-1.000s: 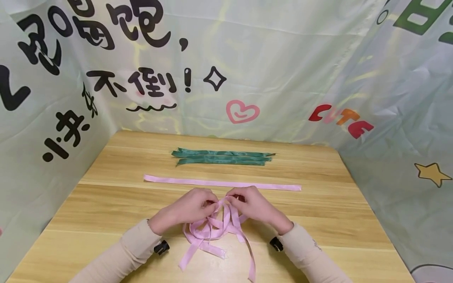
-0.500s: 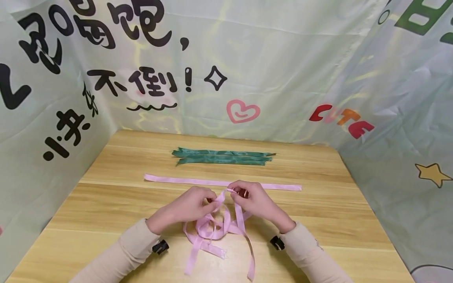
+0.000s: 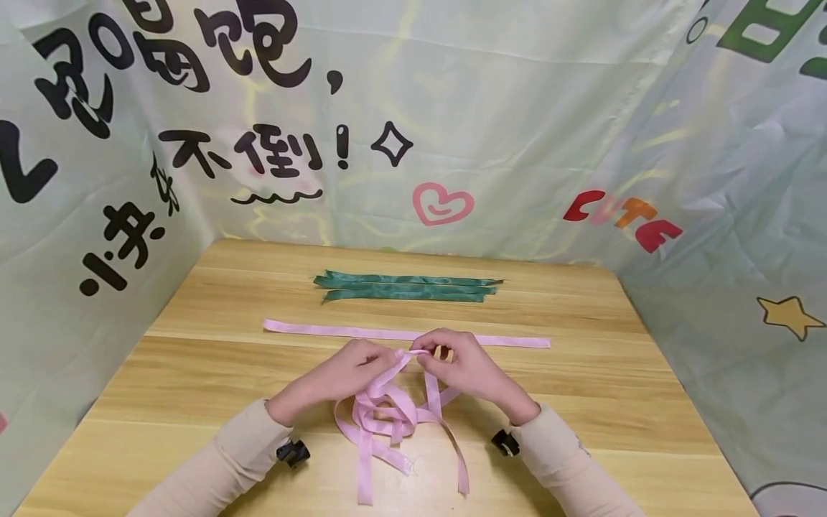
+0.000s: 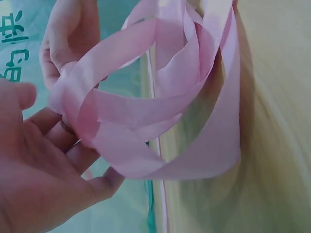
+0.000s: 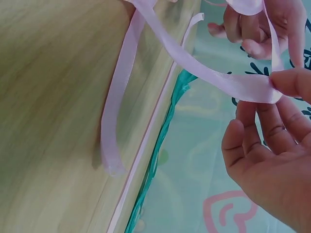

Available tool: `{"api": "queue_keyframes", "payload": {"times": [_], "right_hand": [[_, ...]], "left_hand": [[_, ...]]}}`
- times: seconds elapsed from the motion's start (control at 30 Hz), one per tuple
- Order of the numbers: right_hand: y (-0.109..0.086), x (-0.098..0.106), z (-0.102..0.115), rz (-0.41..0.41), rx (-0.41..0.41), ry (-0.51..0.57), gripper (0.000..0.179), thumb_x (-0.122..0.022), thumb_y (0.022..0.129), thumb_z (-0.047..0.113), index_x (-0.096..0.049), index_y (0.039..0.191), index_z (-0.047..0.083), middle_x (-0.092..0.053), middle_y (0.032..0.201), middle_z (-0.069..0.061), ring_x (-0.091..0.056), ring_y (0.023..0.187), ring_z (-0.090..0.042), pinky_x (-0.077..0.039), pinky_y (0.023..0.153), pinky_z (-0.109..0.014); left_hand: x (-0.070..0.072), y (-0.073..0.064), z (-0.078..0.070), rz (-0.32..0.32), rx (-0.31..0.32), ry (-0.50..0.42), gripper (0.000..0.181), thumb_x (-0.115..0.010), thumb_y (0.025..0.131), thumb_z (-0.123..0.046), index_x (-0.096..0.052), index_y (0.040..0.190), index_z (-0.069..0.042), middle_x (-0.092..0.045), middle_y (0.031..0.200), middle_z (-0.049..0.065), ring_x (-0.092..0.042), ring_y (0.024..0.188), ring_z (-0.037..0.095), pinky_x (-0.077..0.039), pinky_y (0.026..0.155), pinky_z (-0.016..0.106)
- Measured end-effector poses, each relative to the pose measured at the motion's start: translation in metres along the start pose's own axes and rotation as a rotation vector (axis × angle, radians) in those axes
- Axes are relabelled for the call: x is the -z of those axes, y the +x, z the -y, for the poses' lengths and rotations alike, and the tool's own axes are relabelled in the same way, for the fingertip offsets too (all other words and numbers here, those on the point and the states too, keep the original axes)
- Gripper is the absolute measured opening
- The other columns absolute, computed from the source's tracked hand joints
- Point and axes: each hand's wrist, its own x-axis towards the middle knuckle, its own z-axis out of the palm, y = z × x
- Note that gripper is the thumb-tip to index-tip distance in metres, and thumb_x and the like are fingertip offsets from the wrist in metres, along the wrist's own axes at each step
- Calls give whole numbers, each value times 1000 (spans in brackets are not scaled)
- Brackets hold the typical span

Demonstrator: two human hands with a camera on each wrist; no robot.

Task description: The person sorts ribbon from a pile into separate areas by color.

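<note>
A tangled pink ribbon hangs in loops between the two hands, its lower ends reaching down over the table. My right hand pinches a strand of it between thumb and fingers; in the right wrist view that ribbon bends at the fingertips. My left hand is close beside the right one. In the left wrist view, the left thumb stands apart from the fingers, and ribbon loops lie against the fingers. The looped ribbon hides part of the left fingertips.
A single pink ribbon strip lies straight across the wooden table beyond the hands. Several green ribbon strips lie together farther back. Printed cloth stands around the table's back and sides.
The right hand has drawn a strand slightly up and away, then the left hand has come back beside it and its thumb has straightened. The ribbon loops and hanging ends have shifted.
</note>
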Motion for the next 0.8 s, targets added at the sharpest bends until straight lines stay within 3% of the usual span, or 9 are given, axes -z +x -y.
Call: {"api": "queue_keyframes", "payload": {"times": [0.23, 0.4, 0.5, 0.63, 0.8], "right_hand": [[-1, 0, 2, 13, 0, 22, 16, -68, 101, 12, -77, 113, 19, -72, 96, 5, -62, 85, -11, -53, 76, -30], [-1, -1, 0, 29, 38, 32, 16, -69, 101, 11, -78, 111, 20, -72, 94, 6, -60, 81, -9, -54, 73, -28], [0, -1, -1, 37, 53, 37, 16, -69, 101, 11, -78, 111, 20, -70, 92, 6, -59, 79, -8, -53, 71, -29], [0, -1, -1, 43, 58, 43, 15, -70, 100, 11, -78, 111, 18, -68, 89, 6, -58, 77, -9, -53, 70, -29], [0, -2, -1, 46, 70, 36, 15, -70, 100, 9, -78, 110, 16, -68, 87, 5, -58, 76, -9, -52, 69, -27]], "left_hand": [[-4, 1, -2, 53, -30, -61, 32, -57, 110, -29, -75, 91, -9, -60, 79, -3, -53, 74, 9, -48, 69, 26], [-4, 1, -3, 39, -78, -63, 26, -60, 108, -27, -75, 99, -8, -73, 108, 5, -66, 104, 18, -54, 94, 38], [-3, 0, -5, 11, -115, -35, 18, -66, 105, -23, -78, 103, -9, -75, 125, 4, -66, 123, 22, -50, 109, 45], [-3, -1, -6, -21, -102, -40, 12, -67, 103, -20, -77, 100, -13, -77, 113, 2, -69, 108, 19, -53, 100, 43], [-1, 0, -5, -32, -41, -120, 17, -62, 106, -22, -72, 104, -9, -64, 76, -1, -56, 70, 9, -49, 71, 29]]}}
